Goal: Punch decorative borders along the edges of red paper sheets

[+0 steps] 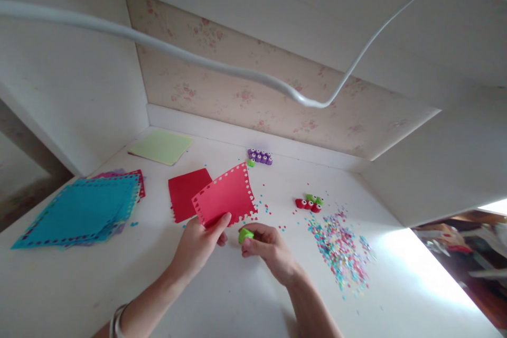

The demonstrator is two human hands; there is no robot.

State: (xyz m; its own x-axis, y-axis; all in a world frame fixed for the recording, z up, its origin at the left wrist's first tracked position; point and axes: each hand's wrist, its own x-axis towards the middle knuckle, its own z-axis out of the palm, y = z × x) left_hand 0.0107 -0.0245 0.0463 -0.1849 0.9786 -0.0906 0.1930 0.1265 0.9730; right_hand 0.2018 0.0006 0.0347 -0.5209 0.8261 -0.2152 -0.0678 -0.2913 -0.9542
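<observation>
A sheet of red paper (pixel 227 195) with small shapes punched along its edges is pinched in my left hand (pixel 200 245), thumb on top. My right hand (pixel 271 251) grips a small green craft punch (pixel 245 235) between thumb and fingers, just below the sheet's lower right corner and apart from it. Behind the held sheet, another red sheet (pixel 188 187) lies on the table. Toward the back stand several purple punches (pixel 260 157) in rows with a green punch (pixel 251 162) beside them. Farther right is a cluster of red punches (pixel 304 204) and green punches (pixel 315 198).
At the left lies a stack of blue punched sheets (pixel 85 208), with pale green sheets (pixel 160 147) behind it. A heap of coloured confetti (pixel 343 251) spreads over the white table (pixel 222 301) at right. A white cable (pixel 222 66) hangs across the upper view.
</observation>
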